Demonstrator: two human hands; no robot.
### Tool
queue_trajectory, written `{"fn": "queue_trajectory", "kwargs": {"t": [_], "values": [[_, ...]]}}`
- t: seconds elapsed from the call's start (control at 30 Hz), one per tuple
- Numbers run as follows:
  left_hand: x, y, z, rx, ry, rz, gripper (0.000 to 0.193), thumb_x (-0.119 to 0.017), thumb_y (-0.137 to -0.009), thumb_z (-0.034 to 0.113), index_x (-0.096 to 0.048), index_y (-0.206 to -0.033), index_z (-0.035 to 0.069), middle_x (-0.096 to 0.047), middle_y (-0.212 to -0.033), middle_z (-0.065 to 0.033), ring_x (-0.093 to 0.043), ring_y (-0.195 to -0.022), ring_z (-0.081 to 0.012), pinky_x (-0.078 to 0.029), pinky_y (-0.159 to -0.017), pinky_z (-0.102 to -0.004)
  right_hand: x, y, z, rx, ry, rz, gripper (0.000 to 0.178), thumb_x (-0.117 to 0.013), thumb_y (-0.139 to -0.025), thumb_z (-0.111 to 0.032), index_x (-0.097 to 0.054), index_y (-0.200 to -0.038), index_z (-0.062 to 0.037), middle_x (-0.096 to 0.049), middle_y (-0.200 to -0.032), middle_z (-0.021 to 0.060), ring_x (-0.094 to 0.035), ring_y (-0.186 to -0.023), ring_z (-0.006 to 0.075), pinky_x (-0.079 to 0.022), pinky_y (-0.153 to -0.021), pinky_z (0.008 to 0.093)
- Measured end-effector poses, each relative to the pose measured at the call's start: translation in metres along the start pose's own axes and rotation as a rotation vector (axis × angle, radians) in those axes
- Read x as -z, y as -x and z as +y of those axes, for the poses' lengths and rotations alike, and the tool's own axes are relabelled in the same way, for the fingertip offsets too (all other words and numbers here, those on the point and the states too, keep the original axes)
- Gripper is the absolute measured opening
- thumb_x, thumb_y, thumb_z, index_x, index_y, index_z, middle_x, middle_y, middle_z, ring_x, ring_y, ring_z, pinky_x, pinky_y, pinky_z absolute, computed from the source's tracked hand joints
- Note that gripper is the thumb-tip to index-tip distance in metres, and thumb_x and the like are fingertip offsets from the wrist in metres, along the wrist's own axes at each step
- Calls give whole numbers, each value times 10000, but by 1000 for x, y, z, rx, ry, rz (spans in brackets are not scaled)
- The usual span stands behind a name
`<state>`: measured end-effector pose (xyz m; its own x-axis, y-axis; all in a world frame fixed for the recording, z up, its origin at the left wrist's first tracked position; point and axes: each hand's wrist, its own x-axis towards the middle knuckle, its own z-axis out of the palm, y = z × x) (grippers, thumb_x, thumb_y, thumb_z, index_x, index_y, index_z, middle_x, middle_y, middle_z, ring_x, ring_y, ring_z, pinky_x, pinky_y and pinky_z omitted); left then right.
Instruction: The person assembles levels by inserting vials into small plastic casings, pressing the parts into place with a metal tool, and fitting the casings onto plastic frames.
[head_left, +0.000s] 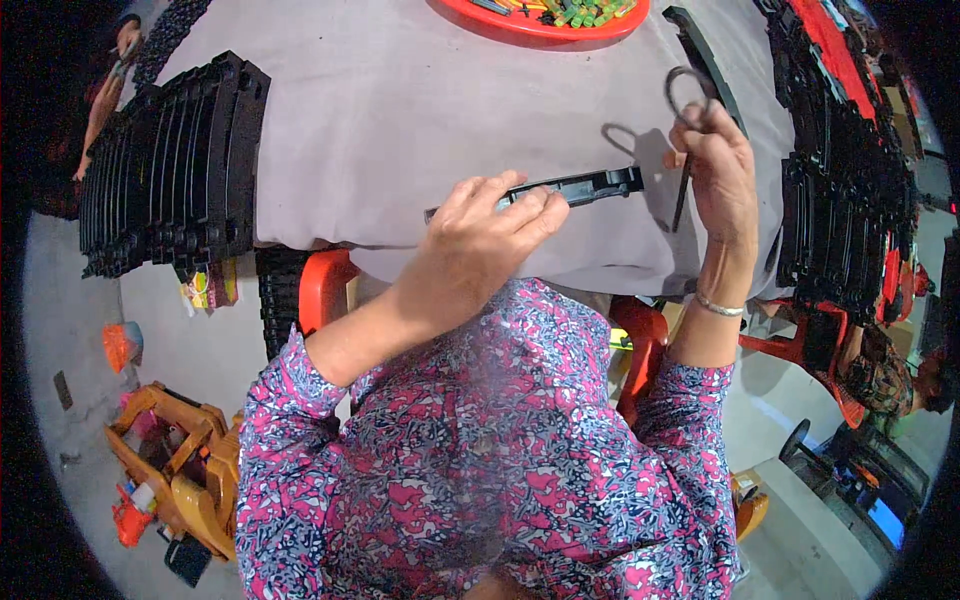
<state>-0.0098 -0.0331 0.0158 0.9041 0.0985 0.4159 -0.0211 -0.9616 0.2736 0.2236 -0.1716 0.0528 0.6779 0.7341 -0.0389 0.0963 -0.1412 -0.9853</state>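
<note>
Centrally, the left hand is closed on a long black plastic strip, fingers curled over its near end; the strip lies flat on the grey-covered counter, its far end pointing toward the right hand.

Right hand is raised just past that far end, fingers pinched shut on a thin dark tool with a ring-shaped loop at the top and a straight shank hanging below the fingers. Tool tip is apart from the strip; no contact visible. Its shadow falls on the cloth beside the strip.

Outward: a stack of curved black track-like pieces stands at the counter's left edge; a longer bank of similar black pieces runs down the right side. A red tray with small green and yellow parts sits at the far edge. Orange chairs show under the counter; an orange toy vehicle lies on the floor at left.

Progress, as judged: one strip is in hand and steadied, tool not yet applied to it. Whether the stacked pieces are finished or waiting cannot be told.
</note>
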Motion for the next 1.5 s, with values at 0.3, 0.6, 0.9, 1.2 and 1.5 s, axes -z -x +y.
{"fn": "queue_trajectory", "kwargs": {"t": [0.3, 0.6, 0.9, 1.2, 1.5], "values": [[1, 0, 1, -3, -6, -40, 380, -580, -845, 158, -631, -1221, 143, -661, -1184, -16, -609, -1106, -261, -503, -894, -396, -49, 3, -23, 302, -949, -225, 333, -489, -976, -392, -452, -807, -106, -302, -675, -38, -232, -551, 76, -186, -473, 249], [6, -1, -1, 10, 60, -116, 417, -565, -842, 165, -612, -1255, 141, -638, -1232, -22, -604, -1108, -272, -495, -913, -413, -75, 3, -13, 223, -921, -230, 456, -367, -1034, -395, -328, -653, -149, -232, -541, -35, -145, -461, 86, -174, -429, 280], [3, -5, -3, 28, 42, -182, 449, -582, -820, 133, -605, -1266, 190, -637, -1237, -5, -599, -1103, -298, -508, -869, -429, -87, 14, -16, 236, -897, -264, 445, -445, -1001, -315, -298, -619, -139, -283, -574, -29, -235, -506, 105, -223, -486, 296], [1, 2, -5, -27, 110, -113, 461, -618, -780, 150, -602, -1239, 183, -606, -1194, 10, -571, -1061, -279, -470, -860, -419, -92, 19, -17, 278, -731, -308, 450, -494, -958, -329, -296, -604, -134, -281, -574, -19, -268, -549, 137, -250, -530, 318], [2, -3, 0, 8, 43, -147, 443, -612, -781, 187, -616, -1224, 180, -596, -1250, 39, -540, -1115, -240, -460, -925, -396, -65, 8, -7, 145, -1077, -296, 439, -430, -964, -345, -330, -589, -140, -252, -528, -47, -185, -468, 96, -202, -461, 282]]}}
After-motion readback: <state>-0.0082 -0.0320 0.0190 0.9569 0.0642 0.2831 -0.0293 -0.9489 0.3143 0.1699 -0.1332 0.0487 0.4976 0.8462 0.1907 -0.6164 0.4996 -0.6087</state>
